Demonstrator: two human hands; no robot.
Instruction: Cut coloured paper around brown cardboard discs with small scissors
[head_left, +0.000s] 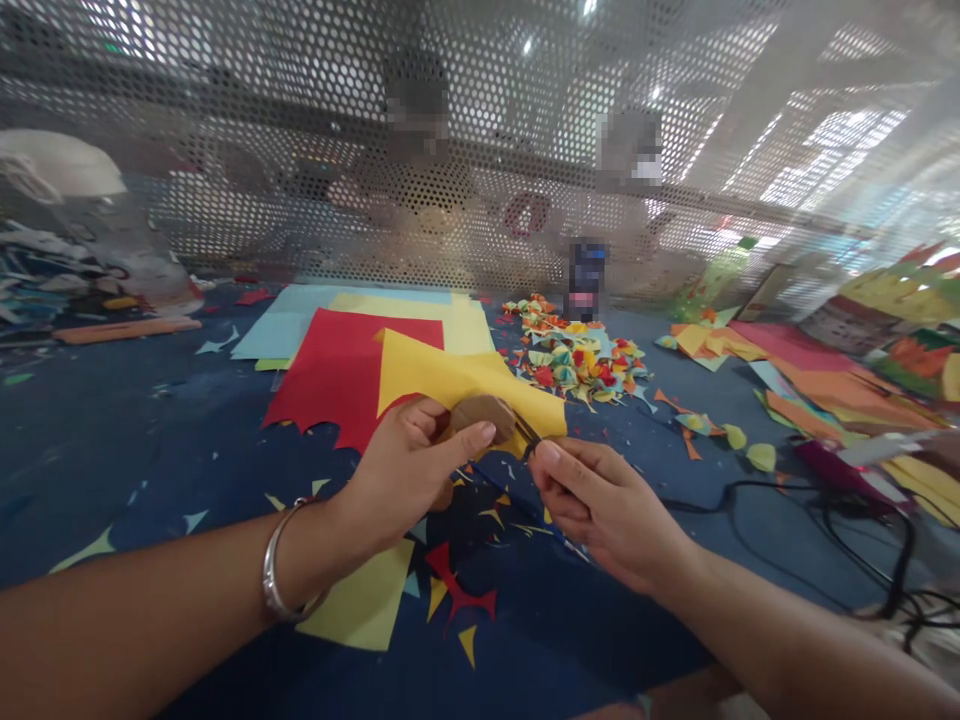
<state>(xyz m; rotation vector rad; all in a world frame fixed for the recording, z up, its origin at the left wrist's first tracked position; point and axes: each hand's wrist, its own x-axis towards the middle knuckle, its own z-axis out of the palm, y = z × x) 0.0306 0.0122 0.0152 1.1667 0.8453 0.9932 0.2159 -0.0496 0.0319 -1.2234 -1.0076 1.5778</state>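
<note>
A yellow sheet (457, 375) with curved cut-outs along its edge is held up at the middle of the table. My left hand (409, 460) pinches it together with a brown oval cardboard piece (484, 418), thumb on top. From the right, my right hand (592, 490) is closed around dark scissors (527, 432), whose narrow blades point at the oval's right edge; the handles are hidden in my fingers. Behind the yellow sheet lies a red sheet (337, 370) with a scalloped front edge. A thin blue item below my hands is partly hidden.
Small leaf-shaped cut pieces (577, 355) form a pile behind my right hand. Scraps (457, 590) and a pale yellow-green sheet (364, 600) lie in front. Black cables (832, 520) and coloured sheets (795, 370) are on the right. A perforated metal screen (300, 200) stands behind the table.
</note>
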